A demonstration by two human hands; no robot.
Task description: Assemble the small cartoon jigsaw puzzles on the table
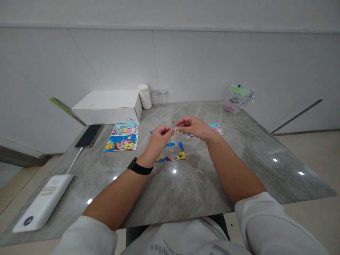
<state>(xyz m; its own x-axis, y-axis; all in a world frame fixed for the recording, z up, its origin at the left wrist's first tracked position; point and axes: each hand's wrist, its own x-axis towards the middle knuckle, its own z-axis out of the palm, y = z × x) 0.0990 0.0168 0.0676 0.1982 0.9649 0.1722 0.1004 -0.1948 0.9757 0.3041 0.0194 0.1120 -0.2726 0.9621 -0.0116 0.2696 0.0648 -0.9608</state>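
My left hand (158, 139), with a black band on its wrist, is raised over the grey table (186, 184), fingers pinched together on something too small to name. My right hand (193, 127) hovers close beside it, fingers also pinched, apparently on a small puzzle piece. Below the hands lies a partly built cartoon puzzle (172, 153) with its border in place and its middle open. Loose puzzle pieces (183, 134) are scattered just behind it.
Two finished cartoon pictures (122, 137) lie at the left. A phone (89, 135) with a white cable, a white power bank (42, 207), a white box (108, 105), a white jar (145, 96) and a plastic bag (238, 97) stand around the table's edges.
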